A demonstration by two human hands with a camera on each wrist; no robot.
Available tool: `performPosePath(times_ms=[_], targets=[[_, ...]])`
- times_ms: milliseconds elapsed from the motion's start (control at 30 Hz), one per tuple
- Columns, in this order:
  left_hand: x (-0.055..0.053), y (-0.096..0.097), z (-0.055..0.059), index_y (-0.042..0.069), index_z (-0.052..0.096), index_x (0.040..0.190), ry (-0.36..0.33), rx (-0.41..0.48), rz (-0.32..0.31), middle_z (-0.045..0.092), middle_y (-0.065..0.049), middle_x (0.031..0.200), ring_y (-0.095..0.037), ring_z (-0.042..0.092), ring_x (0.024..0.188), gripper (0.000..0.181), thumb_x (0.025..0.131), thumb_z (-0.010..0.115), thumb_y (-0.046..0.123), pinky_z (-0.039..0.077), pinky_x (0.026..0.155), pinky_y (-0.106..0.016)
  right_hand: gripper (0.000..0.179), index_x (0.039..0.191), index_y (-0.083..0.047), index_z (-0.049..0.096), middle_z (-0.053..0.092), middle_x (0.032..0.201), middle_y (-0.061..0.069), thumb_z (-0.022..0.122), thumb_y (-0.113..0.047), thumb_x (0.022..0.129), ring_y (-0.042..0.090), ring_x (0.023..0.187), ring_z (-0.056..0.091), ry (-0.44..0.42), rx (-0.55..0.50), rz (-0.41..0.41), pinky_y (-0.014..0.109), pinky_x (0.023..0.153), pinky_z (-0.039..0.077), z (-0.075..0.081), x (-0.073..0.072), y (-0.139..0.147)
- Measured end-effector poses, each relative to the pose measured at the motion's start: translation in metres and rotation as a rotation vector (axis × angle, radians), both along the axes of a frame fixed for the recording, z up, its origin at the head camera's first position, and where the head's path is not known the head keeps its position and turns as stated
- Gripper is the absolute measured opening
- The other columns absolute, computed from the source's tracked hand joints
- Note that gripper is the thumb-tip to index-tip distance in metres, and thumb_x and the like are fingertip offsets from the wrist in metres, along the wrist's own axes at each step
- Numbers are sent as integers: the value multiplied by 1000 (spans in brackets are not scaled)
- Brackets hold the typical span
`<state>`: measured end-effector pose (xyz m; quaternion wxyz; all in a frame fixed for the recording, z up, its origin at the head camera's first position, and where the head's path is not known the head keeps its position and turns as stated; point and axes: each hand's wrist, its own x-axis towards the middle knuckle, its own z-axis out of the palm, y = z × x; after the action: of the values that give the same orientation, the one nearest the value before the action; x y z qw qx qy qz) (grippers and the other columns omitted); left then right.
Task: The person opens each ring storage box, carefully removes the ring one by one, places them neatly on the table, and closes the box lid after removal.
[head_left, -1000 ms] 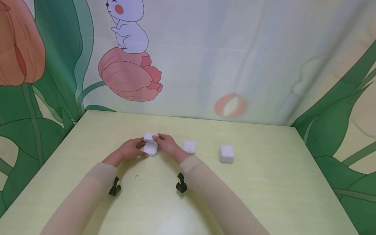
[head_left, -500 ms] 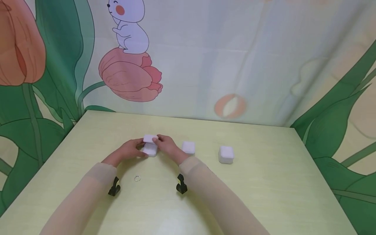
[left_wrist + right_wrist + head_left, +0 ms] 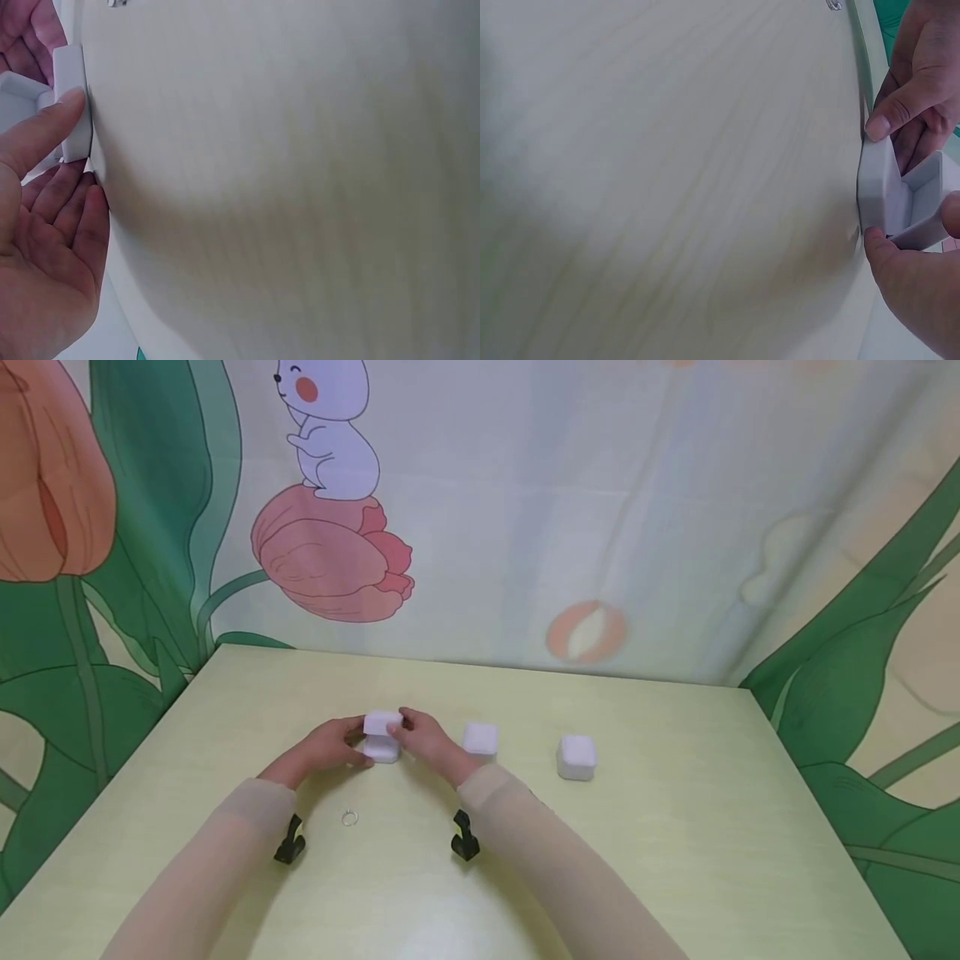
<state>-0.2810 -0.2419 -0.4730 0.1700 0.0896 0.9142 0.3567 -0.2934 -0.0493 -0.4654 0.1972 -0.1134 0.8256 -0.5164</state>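
Observation:
A small white ring box (image 3: 382, 751) sits on the table with its hinged lid (image 3: 382, 722) partly raised, tilting forward over the base. My left hand (image 3: 324, 747) grips the base from the left; in the left wrist view its thumb (image 3: 49, 127) presses the front wall. The lid is pinched at its right side by my right hand (image 3: 429, 742), whose thumb shows on the lid's edge. In the right wrist view the lid's hollow inside (image 3: 928, 196) shows, while the base's inside is mostly hidden. A silver ring (image 3: 349, 817) lies on the table nearer the person.
To the right stand two more white boxes, one (image 3: 480, 739) beside the right wrist and another (image 3: 577, 757) farther right, both closed. Black camera mounts (image 3: 291, 840) hang under both wrists. A printed curtain (image 3: 480, 527) rises behind the table's back edge.
The right hand has swung the box's lid forward and down, so less of the base shows. The left hand keeps its hold on the base. Ring and other boxes stay put.

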Motion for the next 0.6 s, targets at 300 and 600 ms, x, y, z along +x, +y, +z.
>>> performPosePath(times_ms=[300, 600], targets=[[1, 1, -1, -10, 31, 155, -1, 0, 23, 38, -33, 157, -50, 37, 149, 81, 90, 75, 11, 32, 123, -61, 60, 156, 5, 34, 44, 159, 24, 55, -20, 106, 34, 149, 45, 9, -6, 18, 42, 124, 38, -2, 3, 2], [1, 2, 1, -10, 34, 154, 2, -8, 27, 39, -33, 157, -50, 37, 148, 79, 90, 76, 11, 33, 123, -61, 58, 154, 5, 37, 44, 160, 23, 57, -17, 105, 33, 150, 43, 19, -18, 53, 43, 126, 35, -2, 5, 4]])
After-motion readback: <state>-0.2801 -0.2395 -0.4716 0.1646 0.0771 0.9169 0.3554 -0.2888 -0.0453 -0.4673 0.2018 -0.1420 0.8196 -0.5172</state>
